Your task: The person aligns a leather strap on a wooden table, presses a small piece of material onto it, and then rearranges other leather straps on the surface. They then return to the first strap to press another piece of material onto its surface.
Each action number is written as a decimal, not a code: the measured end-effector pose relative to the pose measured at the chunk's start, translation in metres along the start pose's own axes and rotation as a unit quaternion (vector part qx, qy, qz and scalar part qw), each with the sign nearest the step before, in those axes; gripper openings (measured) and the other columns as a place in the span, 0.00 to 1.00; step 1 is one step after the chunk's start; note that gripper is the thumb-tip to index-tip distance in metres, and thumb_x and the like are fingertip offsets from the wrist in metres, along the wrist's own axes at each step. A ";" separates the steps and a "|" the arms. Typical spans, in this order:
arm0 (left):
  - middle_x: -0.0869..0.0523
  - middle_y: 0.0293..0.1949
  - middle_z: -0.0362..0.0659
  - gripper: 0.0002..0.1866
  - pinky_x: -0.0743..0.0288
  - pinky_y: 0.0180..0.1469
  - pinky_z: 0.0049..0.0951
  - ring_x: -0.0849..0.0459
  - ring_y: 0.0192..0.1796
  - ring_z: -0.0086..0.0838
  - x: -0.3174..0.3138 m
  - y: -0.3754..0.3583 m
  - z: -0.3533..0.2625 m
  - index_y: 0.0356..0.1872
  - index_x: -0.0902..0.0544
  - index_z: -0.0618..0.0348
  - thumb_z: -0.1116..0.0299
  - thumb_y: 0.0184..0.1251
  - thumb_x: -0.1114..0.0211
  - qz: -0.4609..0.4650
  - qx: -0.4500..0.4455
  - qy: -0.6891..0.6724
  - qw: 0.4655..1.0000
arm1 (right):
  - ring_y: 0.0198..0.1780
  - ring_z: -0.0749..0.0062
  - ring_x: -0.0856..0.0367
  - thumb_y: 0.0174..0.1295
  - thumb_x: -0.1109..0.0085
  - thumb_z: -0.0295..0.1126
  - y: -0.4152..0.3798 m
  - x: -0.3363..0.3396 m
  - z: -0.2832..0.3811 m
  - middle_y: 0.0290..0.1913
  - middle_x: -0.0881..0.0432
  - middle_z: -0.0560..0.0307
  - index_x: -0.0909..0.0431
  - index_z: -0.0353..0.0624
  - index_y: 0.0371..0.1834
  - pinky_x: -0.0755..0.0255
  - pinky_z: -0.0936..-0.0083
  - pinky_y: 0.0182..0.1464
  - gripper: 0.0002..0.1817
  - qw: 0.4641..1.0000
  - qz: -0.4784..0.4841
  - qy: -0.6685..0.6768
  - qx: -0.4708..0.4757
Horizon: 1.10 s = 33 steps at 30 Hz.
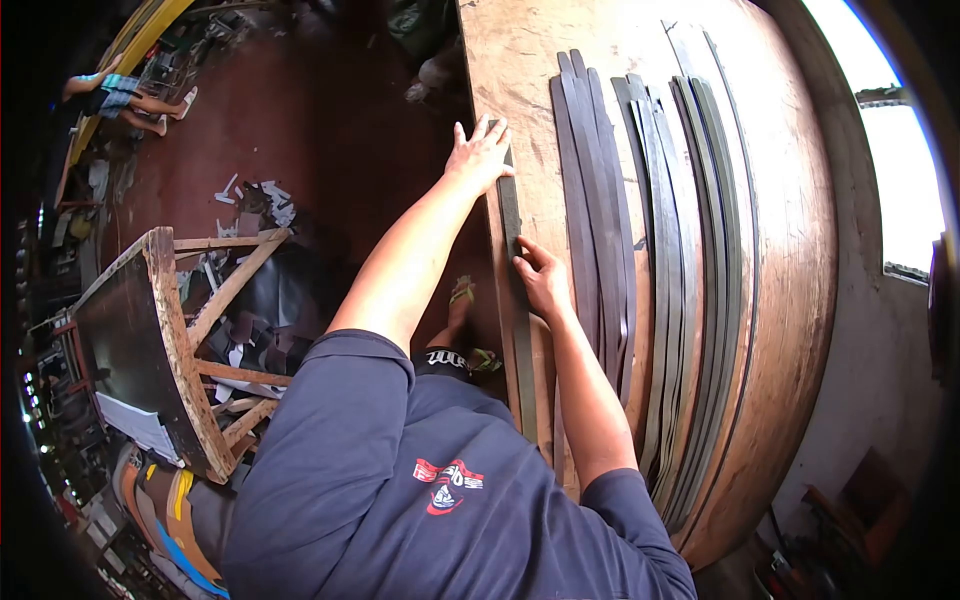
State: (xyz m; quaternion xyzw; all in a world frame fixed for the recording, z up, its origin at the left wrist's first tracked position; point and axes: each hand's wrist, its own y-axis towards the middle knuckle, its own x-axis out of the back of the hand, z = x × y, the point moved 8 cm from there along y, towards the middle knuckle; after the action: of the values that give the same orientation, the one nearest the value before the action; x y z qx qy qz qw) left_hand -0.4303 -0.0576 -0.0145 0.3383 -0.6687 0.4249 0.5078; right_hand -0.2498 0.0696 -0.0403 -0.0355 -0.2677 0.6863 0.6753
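Note:
A long, narrow dark strip, looking like leather or rubber, lies along the left edge of the wooden table. My left hand rests over its far end, fingers spread and pressing down at the table's edge. Closer to me, my right hand is at the strip's right side, thumb and fingertips bent together on its edge. My right forearm crosses over the near part of a bundle of dark strips.
More bundles lie lengthwise to the right: a middle bundle and a right bundle. A thin dark strip runs beyond them. Left on the floor stands a wooden frame near scraps. Another person is at upper left.

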 end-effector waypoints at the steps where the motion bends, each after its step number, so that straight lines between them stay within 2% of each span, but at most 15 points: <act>1: 0.45 0.77 0.40 0.40 0.55 0.72 0.67 0.53 0.79 0.39 0.000 0.000 0.000 0.72 0.38 0.54 0.47 0.62 0.37 0.001 0.001 -0.001 1.000 | 0.35 0.74 0.19 0.61 0.37 0.30 0.000 0.000 0.000 0.34 0.15 0.53 0.21 0.49 0.60 0.25 0.74 0.43 0.21 1.000 0.002 0.000 -0.002; 17: 0.44 0.76 0.40 0.40 0.55 0.72 0.67 0.53 0.79 0.38 -0.004 0.001 0.001 0.72 0.37 0.54 0.47 0.61 0.36 -0.011 -0.003 -0.004 1.000 | 0.32 0.74 0.21 0.60 0.37 0.29 0.006 -0.005 -0.013 0.31 0.16 0.54 0.20 0.47 0.59 0.26 0.74 0.39 0.21 1.000 -0.018 0.022 0.006; 23: 0.44 0.76 0.48 0.38 0.55 0.72 0.66 0.53 0.79 0.42 0.000 -0.005 -0.002 0.70 0.33 0.57 0.48 0.62 0.36 -0.058 -0.014 -0.002 0.998 | 0.31 0.72 0.21 0.58 0.37 0.30 0.005 -0.005 -0.013 0.31 0.16 0.51 0.20 0.47 0.58 0.25 0.73 0.39 0.22 0.999 -0.031 -0.005 -0.016; 25: 0.45 0.75 0.52 0.36 0.54 0.72 0.65 0.50 0.78 0.44 0.005 -0.020 -0.010 0.68 0.32 0.61 0.49 0.65 0.39 -0.157 -0.044 0.040 0.986 | 0.31 0.71 0.20 0.58 0.37 0.30 0.003 -0.004 -0.009 0.31 0.16 0.50 0.20 0.46 0.58 0.25 0.72 0.39 0.22 0.999 -0.039 -0.009 -0.014; 27: 0.40 0.73 0.54 0.31 0.53 0.72 0.63 0.48 0.77 0.45 -0.005 -0.057 -0.033 0.67 0.33 0.64 0.53 0.70 0.44 -0.212 -0.132 0.010 0.968 | 0.32 0.71 0.19 0.58 0.37 0.30 0.005 -0.002 -0.005 0.31 0.15 0.50 0.20 0.46 0.58 0.24 0.72 0.40 0.22 0.999 -0.046 -0.012 -0.010; 28: 0.38 0.73 0.54 0.32 0.55 0.72 0.63 0.46 0.77 0.44 -0.014 -0.081 -0.048 0.68 0.33 0.64 0.52 0.70 0.46 -0.182 -0.183 0.025 0.966 | 0.33 0.75 0.21 0.59 0.37 0.29 0.004 -0.004 -0.008 0.32 0.16 0.54 0.20 0.45 0.59 0.25 0.75 0.40 0.22 0.999 -0.045 -0.004 -0.012; 29: 0.39 0.73 0.51 0.33 0.58 0.74 0.62 0.46 0.77 0.41 -0.030 -0.101 -0.058 0.70 0.35 0.63 0.51 0.70 0.46 -0.126 -0.261 -0.040 0.956 | 0.34 0.79 0.23 0.61 0.38 0.28 0.004 -0.006 -0.013 0.33 0.16 0.58 0.21 0.44 0.60 0.26 0.78 0.40 0.21 0.999 -0.043 0.006 -0.015; 30: 0.42 0.75 0.48 0.38 0.54 0.74 0.60 0.48 0.78 0.41 -0.029 -0.123 -0.065 0.70 0.36 0.61 0.47 0.65 0.41 -0.120 -0.363 -0.067 0.922 | 0.34 0.70 0.16 0.57 0.37 0.30 0.002 -0.003 -0.009 0.33 0.14 0.49 0.19 0.44 0.57 0.23 0.73 0.42 0.22 0.997 -0.074 -0.004 0.008; 31: 0.45 0.77 0.45 0.43 0.54 0.75 0.58 0.48 0.79 0.37 -0.038 -0.130 -0.066 0.73 0.41 0.57 0.43 0.63 0.42 -0.043 -0.370 -0.070 0.925 | 0.34 0.70 0.16 0.57 0.37 0.30 0.001 -0.002 -0.010 0.33 0.14 0.49 0.19 0.44 0.57 0.23 0.73 0.42 0.22 0.997 -0.079 0.001 0.004; 33: 0.46 0.77 0.44 0.46 0.54 0.75 0.58 0.49 0.79 0.35 -0.044 -0.122 -0.053 0.75 0.44 0.56 0.39 0.62 0.43 0.004 -0.402 -0.020 0.915 | 0.33 0.71 0.17 0.56 0.37 0.30 0.001 -0.002 -0.008 0.31 0.15 0.51 0.19 0.44 0.56 0.23 0.73 0.41 0.22 0.998 -0.054 -0.013 -0.029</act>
State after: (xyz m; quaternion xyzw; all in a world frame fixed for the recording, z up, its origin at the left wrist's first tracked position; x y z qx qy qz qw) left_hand -0.2908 -0.0578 -0.0228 0.1112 -0.7947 0.1156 0.5855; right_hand -0.2476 0.0702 -0.0481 -0.0317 -0.2975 0.6414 0.7065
